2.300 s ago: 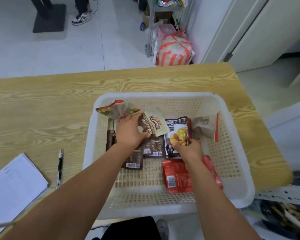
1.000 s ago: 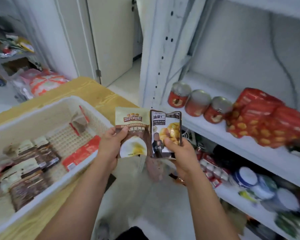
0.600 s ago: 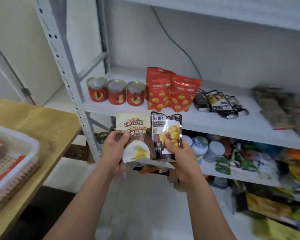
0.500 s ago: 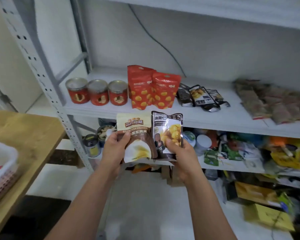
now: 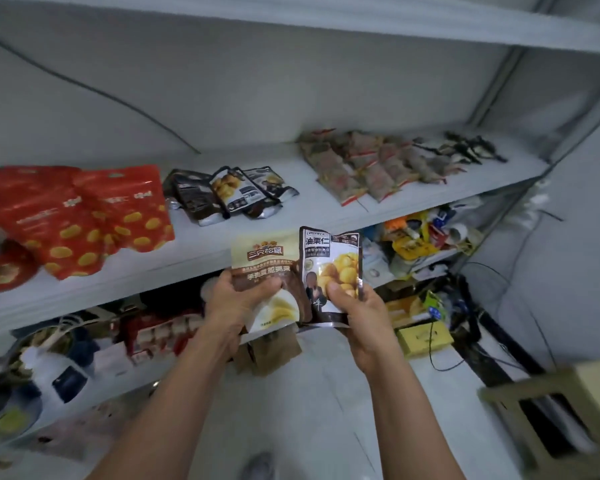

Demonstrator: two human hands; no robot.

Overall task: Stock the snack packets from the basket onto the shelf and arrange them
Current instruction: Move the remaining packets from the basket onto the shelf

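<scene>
— Where are the two packets?
— Not on the shelf (image 5: 309,207) yet. They are held upright, side by side, just below its front edge. The left hand (image 5: 236,301) curls round the beige-brown packet (image 5: 264,261); the right hand (image 5: 355,308) pinches the black chestnut packet (image 5: 329,259) low down.
— And the matching stock?
— The pile of black packets (image 5: 229,192) lies flat on the shelf, at twelve o'clock from the left hand and near eleven from the right. The left is nearer, but the right holds the match, so it likely reaches up-left.

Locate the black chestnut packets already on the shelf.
Head view: black chestnut packets lie on the shelf, left of centre, between red bags and brown packets.
</scene>
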